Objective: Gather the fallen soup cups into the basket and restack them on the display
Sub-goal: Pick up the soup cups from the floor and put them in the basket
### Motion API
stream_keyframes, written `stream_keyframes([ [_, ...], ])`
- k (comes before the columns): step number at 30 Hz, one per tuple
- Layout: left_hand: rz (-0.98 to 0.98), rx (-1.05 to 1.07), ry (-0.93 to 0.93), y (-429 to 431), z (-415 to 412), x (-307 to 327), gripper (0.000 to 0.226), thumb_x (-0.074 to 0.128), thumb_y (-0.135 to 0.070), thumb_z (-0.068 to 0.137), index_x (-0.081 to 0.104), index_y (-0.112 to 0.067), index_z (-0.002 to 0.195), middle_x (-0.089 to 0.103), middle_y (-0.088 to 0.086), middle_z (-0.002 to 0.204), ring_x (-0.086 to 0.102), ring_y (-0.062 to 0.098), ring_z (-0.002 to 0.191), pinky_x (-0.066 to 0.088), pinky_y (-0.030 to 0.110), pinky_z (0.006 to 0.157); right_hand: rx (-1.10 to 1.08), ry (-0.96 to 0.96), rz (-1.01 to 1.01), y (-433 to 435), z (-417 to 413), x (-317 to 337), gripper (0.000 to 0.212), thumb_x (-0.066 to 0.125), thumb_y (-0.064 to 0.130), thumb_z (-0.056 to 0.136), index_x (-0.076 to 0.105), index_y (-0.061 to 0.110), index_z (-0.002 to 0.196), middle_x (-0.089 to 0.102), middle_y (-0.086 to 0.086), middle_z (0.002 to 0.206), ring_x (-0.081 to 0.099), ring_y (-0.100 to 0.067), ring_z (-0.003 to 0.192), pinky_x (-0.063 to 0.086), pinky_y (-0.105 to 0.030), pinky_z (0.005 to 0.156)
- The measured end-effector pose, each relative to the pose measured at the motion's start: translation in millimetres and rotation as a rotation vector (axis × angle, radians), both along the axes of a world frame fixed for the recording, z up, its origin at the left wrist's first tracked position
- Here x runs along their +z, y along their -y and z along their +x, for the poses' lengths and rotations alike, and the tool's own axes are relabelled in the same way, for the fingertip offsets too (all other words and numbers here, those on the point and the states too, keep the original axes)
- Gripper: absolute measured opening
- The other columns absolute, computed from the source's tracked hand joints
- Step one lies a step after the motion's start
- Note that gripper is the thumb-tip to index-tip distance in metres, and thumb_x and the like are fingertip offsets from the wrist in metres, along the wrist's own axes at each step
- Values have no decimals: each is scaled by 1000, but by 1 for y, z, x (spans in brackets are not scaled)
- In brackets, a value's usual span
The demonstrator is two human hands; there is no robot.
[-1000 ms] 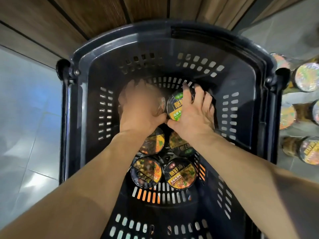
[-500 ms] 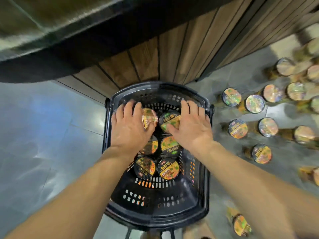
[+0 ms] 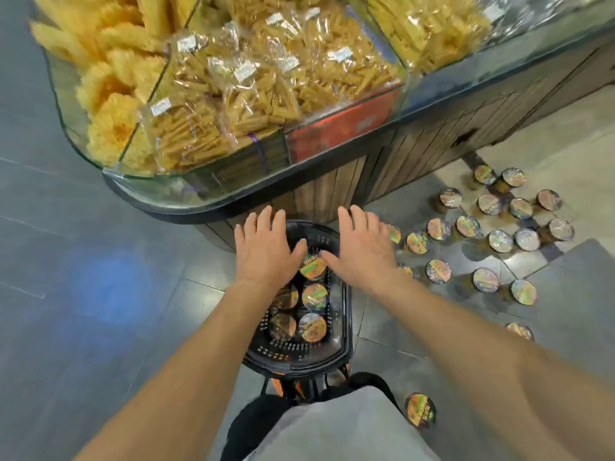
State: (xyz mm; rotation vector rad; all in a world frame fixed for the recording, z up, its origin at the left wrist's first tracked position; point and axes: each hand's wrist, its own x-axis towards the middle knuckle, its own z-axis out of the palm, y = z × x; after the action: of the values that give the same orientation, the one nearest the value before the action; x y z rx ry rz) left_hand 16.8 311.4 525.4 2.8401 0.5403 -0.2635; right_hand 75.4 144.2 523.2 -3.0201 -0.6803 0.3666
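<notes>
Black plastic basket [image 3: 347, 331] on the grey floor [image 3: 100, 327], directly in front of the person, its far end close against the wooden base of the display bench [image 3: 336, 184]. Long axis running straight away from the person toward this bench. Inside, five soup cups [image 3: 315, 296] visible, all upright, foil lids facing up to the camera, placed in two rows along the long axis. Far cup [image 3: 312, 267] showing between the two thumbs.

Left hand [image 3: 264, 251] and right hand [image 3: 361, 252] both stretched forward over the far end of the basket, palms down, fingers straight and a little spread. Nothing gripped in either hand. Thumbs pointing inward toward each other, tips near the lid of the far cup; not possible to tell whether touching it or only above it.

To the right of the basket, many fallen cups [image 3: 438, 271] scattered on the floor, most of them with lids up, some touching, others apart. One lone cup [image 3: 420, 410] just beside the grey shorts [image 3: 332, 427], near the close end of the basket, lid tilted toward the camera. On top of the bench, behind glass, clear bags of yellow snacks [image 3: 233, 94].
</notes>
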Motion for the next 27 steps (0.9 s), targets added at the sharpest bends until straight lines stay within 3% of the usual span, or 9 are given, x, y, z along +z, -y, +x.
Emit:
stream_keyframes([
  [6, 48, -82, 111, 25, -20, 89, 75, 43, -62, 99, 27, -21, 160, 24, 6, 168, 15, 33, 155, 15, 56, 124, -60, 125, 29, 36, -25, 92, 96, 51, 71, 93, 17, 12, 161, 25, -13, 165, 30, -36, 147, 33, -53, 118],
  [13, 60, -263, 207, 56, -60, 152, 77, 43, -63, 99, 23, -21, 161, 21, 6, 168, 13, 34, 155, 13, 57, 125, -279, 211, 86, 76, -91, 161, 96, 50, 70, 94, 13, 14, 163, 21, -14, 167, 24, -37, 151, 28, -55, 121],
  [27, 14, -666, 236, 177, -126, 162, 76, 45, -62, 99, 27, -20, 160, 25, 6, 167, 18, 35, 154, 18, 58, 123, -669, 191, 103, 196, -231, 166, 94, 52, 70, 93, 16, 16, 161, 20, -12, 167, 25, -38, 149, 30, -54, 118],
])
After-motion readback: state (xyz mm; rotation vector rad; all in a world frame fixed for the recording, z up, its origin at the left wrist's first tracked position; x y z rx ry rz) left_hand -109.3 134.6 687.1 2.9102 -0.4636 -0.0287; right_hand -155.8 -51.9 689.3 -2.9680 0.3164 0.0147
